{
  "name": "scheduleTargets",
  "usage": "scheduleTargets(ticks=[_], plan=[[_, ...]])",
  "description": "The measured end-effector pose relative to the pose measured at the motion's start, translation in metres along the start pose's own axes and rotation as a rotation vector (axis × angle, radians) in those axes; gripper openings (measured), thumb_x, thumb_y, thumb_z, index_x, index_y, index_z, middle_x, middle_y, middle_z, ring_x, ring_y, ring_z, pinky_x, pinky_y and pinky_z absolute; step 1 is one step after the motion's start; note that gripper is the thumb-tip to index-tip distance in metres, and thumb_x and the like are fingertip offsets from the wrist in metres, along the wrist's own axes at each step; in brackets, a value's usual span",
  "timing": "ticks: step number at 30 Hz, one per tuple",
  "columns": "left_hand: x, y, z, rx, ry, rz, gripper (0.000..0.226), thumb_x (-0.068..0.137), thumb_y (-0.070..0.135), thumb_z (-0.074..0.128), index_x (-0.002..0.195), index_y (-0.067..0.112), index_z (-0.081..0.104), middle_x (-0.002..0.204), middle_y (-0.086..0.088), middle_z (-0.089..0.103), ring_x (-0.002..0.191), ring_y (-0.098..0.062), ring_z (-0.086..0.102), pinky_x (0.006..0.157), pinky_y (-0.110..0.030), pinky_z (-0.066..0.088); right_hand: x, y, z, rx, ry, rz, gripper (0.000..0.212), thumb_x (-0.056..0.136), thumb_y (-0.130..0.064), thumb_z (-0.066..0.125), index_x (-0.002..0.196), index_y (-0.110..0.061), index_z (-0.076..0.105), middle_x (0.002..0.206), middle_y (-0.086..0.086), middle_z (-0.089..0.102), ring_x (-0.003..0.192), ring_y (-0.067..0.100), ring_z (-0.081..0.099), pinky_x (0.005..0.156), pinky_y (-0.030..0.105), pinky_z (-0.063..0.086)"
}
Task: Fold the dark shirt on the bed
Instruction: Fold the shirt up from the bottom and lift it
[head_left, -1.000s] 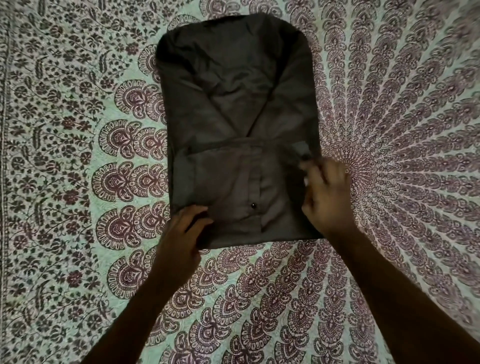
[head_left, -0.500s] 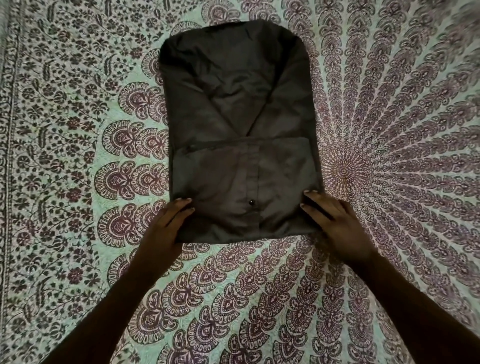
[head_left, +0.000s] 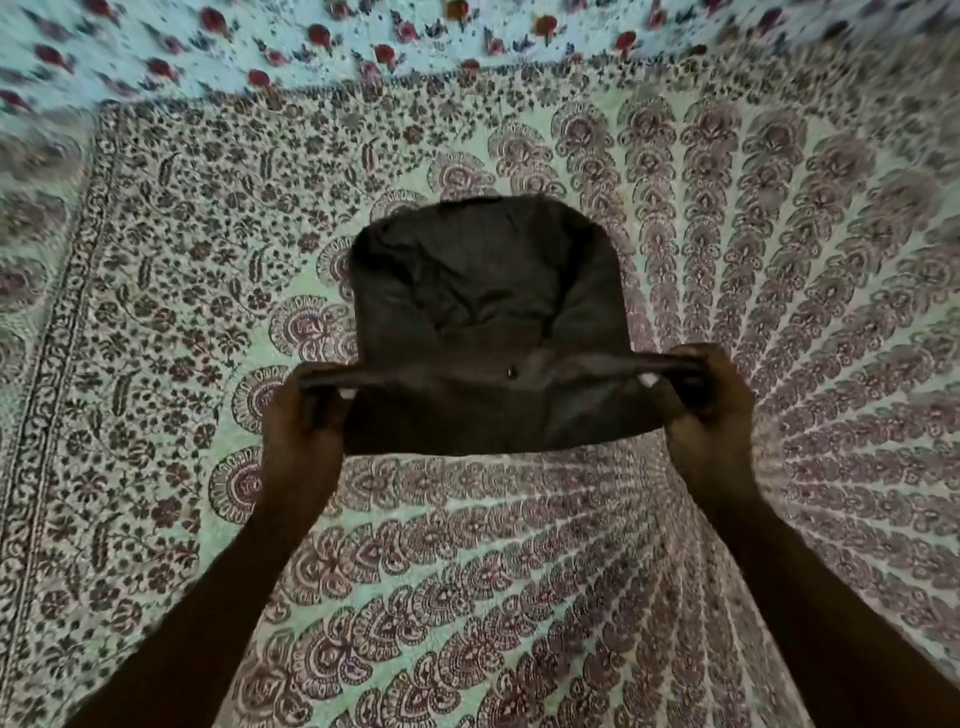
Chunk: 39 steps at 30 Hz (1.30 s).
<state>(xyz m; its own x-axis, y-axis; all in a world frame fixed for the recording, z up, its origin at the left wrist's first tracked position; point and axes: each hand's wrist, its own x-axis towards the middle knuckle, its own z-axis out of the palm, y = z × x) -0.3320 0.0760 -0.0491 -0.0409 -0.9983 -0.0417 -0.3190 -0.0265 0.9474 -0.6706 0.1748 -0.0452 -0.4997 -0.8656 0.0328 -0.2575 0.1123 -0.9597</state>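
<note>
the left hand (head_left: 304, 415) and right hand (head_left: 711, 410) each gripped a near corner of the shirt (head_left: 488, 312), fingers curled round the lifted, taut near edge. beyond them the shirt's far part lay flat on the bed (head_left: 519, 545). patterned sheet spread open on every side, a floral cloth (head_left: 311, 41) at the far edge.

Shirt (head_left: 488, 291) lies on bedspread (head_left: 467, 545), near edge lifted between both hands.
</note>
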Motion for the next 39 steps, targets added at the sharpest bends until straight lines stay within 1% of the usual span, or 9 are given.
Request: scheduleTargets(ticks=[5, 8, 12, 16, 20, 25, 28, 30, 39], plan=[[0.075, 0.0, 0.017, 0.017, 0.085, -0.027, 0.019, 0.098, 0.027, 0.062, 0.114, 0.019, 0.067, 0.111, 0.001, 0.072, 0.109, -0.024, 0.067, 0.095, -0.046, 0.054, 0.081, 0.004, 0.04, -0.026, 0.096, 0.036, 0.014, 0.097, -0.012, 0.065, 0.11, -0.008, 0.063, 0.103, 0.002, 0.07, 0.099, 0.012, 0.067, 0.086, 0.026, 0.054], [0.119, -0.003, 0.03, 0.131, 0.152, 0.034, 0.014, 0.098, 0.031, 0.061, 0.108, 0.024, 0.067, 0.097, 0.004, 0.071, 0.095, -0.021, 0.066, 0.086, -0.04, 0.055, 0.125, 0.009, 0.06, -0.087, 0.129, -0.009, 0.016, 0.097, -0.016, 0.065, 0.11, -0.006, 0.064, 0.096, -0.001, 0.069, 0.092, 0.003, 0.064, 0.081, 0.02, 0.05], [0.171, -0.01, 0.046, 0.211, 0.216, 0.013, 0.026, 0.098, 0.029, 0.06, 0.108, 0.006, 0.067, 0.094, -0.009, 0.067, 0.088, -0.02, 0.06, 0.077, -0.033, 0.049, 0.173, 0.012, 0.08, -0.178, 0.19, -0.055, 0.016, 0.097, -0.016, 0.064, 0.11, -0.006, 0.063, 0.088, -0.011, 0.063, 0.078, -0.008, 0.058, 0.073, 0.007, 0.042], [0.213, -0.012, 0.067, 0.364, 0.21, 0.026, 0.026, 0.096, 0.026, 0.057, 0.106, 0.003, 0.067, 0.096, -0.02, 0.068, 0.086, -0.029, 0.061, 0.072, -0.035, 0.045, 0.217, 0.026, 0.095, -0.288, 0.226, -0.024, 0.026, 0.095, -0.021, 0.065, 0.118, -0.01, 0.061, 0.095, 0.001, 0.068, 0.088, 0.014, 0.061, 0.075, 0.019, 0.041], [0.225, -0.02, 0.088, 0.483, 0.207, -0.166, 0.027, 0.103, 0.02, 0.049, 0.123, 0.004, 0.059, 0.119, -0.018, 0.064, 0.11, -0.035, 0.06, 0.084, -0.036, 0.043, 0.237, 0.046, 0.108, -0.396, 0.104, 0.042, 0.041, 0.094, -0.02, 0.065, 0.132, -0.009, 0.054, 0.118, 0.013, 0.068, 0.105, 0.024, 0.063, 0.081, 0.02, 0.039], [0.206, -0.024, 0.101, 0.844, 0.368, -0.071, 0.045, 0.098, 0.03, 0.052, 0.136, 0.006, 0.046, 0.142, -0.022, 0.049, 0.132, -0.042, 0.044, 0.104, -0.054, 0.039, 0.193, 0.052, 0.123, -0.912, 0.161, -0.213, 0.059, 0.096, -0.042, 0.055, 0.147, -0.015, 0.042, 0.145, 0.016, 0.044, 0.133, 0.036, 0.041, 0.102, 0.056, 0.038], [0.192, -0.026, 0.114, 0.923, 0.105, 0.34, 0.054, 0.101, 0.044, 0.045, 0.146, 0.015, 0.042, 0.155, -0.012, 0.039, 0.141, -0.034, 0.037, 0.108, -0.052, 0.032, 0.167, 0.064, 0.129, -1.014, -0.07, -0.353, 0.063, 0.099, -0.053, 0.045, 0.154, -0.024, 0.035, 0.16, 0.007, 0.031, 0.146, 0.029, 0.029, 0.105, 0.058, 0.031], [0.192, -0.033, 0.125, 0.986, -0.132, 0.45, 0.058, 0.1, 0.057, 0.037, 0.152, 0.031, 0.033, 0.164, 0.001, 0.025, 0.15, -0.025, 0.024, 0.113, -0.051, 0.024, 0.173, 0.075, 0.131, -1.041, -0.216, -0.345, 0.062, 0.1, -0.059, 0.036, 0.156, -0.034, 0.029, 0.166, 0.001, 0.02, 0.152, 0.024, 0.019, 0.106, 0.06, 0.028], [0.219, -0.06, 0.146, 0.995, -0.344, 0.142, 0.066, 0.096, 0.072, 0.025, 0.154, 0.051, 0.004, 0.167, 0.015, -0.008, 0.155, -0.021, -0.007, 0.119, -0.063, 0.001, 0.21, 0.095, 0.142, -1.13, -0.386, -0.125, 0.069, 0.094, -0.077, 0.016, 0.154, -0.052, -0.004, 0.169, -0.007, -0.004, 0.156, 0.023, -0.003, 0.112, 0.074, 0.007]])
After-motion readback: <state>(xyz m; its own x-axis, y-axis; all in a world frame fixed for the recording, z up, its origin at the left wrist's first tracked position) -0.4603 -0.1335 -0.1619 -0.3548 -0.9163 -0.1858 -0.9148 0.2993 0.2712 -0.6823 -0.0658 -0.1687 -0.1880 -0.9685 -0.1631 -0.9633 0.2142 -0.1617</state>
